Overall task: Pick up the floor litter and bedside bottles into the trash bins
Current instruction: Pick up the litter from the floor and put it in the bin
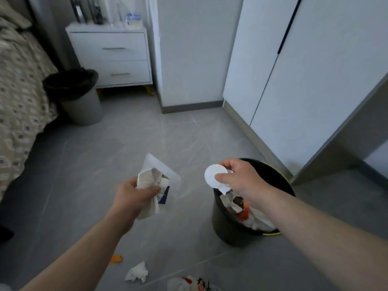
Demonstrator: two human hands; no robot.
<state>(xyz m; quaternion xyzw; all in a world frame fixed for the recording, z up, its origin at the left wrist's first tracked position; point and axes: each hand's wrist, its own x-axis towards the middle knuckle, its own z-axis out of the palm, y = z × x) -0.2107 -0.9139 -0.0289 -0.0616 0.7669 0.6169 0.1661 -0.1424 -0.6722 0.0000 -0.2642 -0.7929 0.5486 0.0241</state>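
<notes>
My left hand (134, 196) is shut on a bundle of crumpled paper and wrappers (156, 180), held above the floor left of the black trash bin (279, 177). My right hand (239, 177) pinches white round paper pieces (213, 176) over the near-left rim of that bin, which holds paper and orange litter. On the floor near the bottom edge lie a crumpled tissue (137, 271), a small orange scrap (116, 258) and a plastic wrapper (189, 283). Bottles (133, 18) stand blurred on the white bedside table (111, 53).
A second bin (77, 95) with a black liner stands between the bed (21, 97) and the bedside table. White wardrobe doors (304, 70) line the right side. A grey desk leg (336, 143) slants at the far right.
</notes>
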